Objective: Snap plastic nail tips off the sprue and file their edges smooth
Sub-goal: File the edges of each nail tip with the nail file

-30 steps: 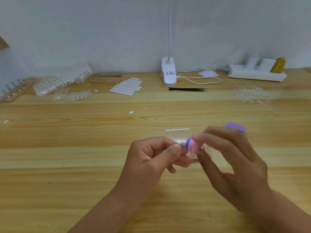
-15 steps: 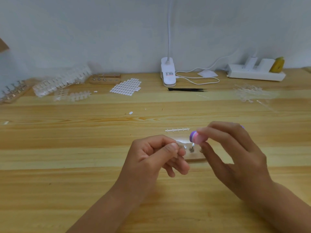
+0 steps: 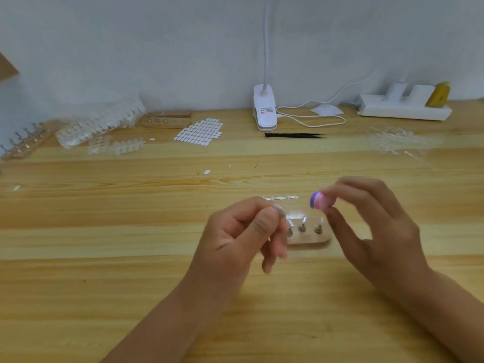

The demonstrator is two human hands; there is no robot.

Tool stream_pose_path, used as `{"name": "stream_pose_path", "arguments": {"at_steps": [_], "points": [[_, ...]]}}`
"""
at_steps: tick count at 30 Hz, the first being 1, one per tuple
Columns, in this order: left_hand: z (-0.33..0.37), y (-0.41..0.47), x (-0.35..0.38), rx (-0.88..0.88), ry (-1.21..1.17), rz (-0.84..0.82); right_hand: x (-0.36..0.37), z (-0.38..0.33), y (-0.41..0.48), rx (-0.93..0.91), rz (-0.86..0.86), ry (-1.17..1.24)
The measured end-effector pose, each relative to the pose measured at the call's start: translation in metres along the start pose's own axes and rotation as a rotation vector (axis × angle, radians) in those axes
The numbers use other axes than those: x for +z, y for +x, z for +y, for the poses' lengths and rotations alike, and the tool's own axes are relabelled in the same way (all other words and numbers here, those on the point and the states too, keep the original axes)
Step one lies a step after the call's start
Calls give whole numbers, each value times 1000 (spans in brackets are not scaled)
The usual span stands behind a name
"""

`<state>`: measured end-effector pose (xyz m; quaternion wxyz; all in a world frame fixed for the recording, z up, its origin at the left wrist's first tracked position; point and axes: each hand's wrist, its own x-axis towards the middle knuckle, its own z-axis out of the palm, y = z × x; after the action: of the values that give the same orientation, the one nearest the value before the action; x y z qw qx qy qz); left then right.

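My left hand (image 3: 243,237) pinches a small clear nail tip (image 3: 279,208) between thumb and forefinger above the table. My right hand (image 3: 372,231) holds a pink and purple nail file (image 3: 320,200) end-on, a little to the right of the tip and apart from it. Between the hands a small wooden stand (image 3: 309,241) with metal pegs carries clear nail tips. Just behind it lies a bare white sprue strip (image 3: 281,198).
At the back stand a white clip lamp (image 3: 264,108) with its cable, black tweezers (image 3: 293,135), a white power strip (image 3: 404,107) and a sheet of white stickers (image 3: 199,132). Sprues and wooden stands (image 3: 99,127) lie back left, more clear sprues (image 3: 392,140) back right.
My right hand has drawn the file away to the right and slightly up from the nail tip. The wooden stand between the hands has come into sight. My left hand has barely moved.
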<state>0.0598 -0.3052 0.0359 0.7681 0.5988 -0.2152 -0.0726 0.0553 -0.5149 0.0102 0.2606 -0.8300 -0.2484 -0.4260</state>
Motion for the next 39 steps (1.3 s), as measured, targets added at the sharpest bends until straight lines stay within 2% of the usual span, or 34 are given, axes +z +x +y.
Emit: {"name": "stream_pose_path", "arguments": {"at_steps": [3,6,8,13,16,22,25,29,32,34,35,37,39], "points": [[-5,4,-10,170,138,243,-4,4,2,71,55,-9],[-11,7,-17,127,279,317,-6,-4,-2,-85,87,4],[-16,9,-17,70,434,299,-7,-6,-2,-142,95,5],[-25,11,-14,-83,689,163,-6,-5,0,-139,118,-11],[-25,11,-11,-62,907,131,-5,-5,-1,-137,96,11],[-27,10,-9,-23,1079,152,-3,-4,-2,-130,71,28],[-29,12,-7,37,1090,101,0,-4,-4,-52,51,-13],[-29,19,1,149,1147,68,7,-4,-6,134,-66,-43],[-29,19,5,369,1304,57,8,-4,-6,191,-115,-48],[-27,16,8,475,1258,87,6,-6,-4,196,-96,-35],[-23,14,10,455,1148,121,5,-6,-3,196,-79,-22],[-14,8,11,293,843,171,1,-7,-1,209,-50,21],[-8,4,11,122,621,152,-2,-9,0,215,-37,70]]}}
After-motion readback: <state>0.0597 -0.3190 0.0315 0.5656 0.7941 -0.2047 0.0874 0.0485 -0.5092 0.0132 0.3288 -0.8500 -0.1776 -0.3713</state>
